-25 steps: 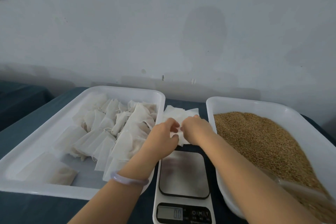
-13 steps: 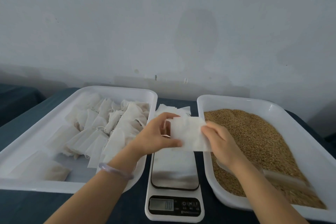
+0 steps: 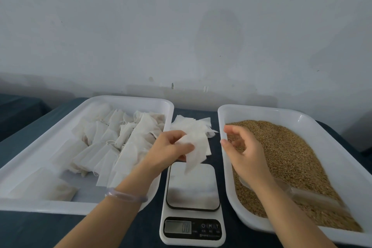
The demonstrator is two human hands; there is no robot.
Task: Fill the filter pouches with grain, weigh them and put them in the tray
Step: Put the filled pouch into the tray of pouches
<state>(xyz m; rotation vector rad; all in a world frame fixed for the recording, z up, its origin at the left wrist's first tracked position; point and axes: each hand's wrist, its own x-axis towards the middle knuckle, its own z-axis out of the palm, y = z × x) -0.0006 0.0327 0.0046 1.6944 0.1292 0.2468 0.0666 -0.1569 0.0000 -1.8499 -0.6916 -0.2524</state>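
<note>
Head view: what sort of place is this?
Probably a small hand-packing workstation: a digital scale between a grain tray and a pouch tray on a dark table.

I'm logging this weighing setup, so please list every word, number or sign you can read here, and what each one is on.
"00": on the display of the scale; a decimal point, if there is one, is too blurred to tell.
Power sign, "M", "T": on the buttons beside the display.
Small print under the buttons: too small and blurred to read.
Nothing else in view bears readable text.
</note>
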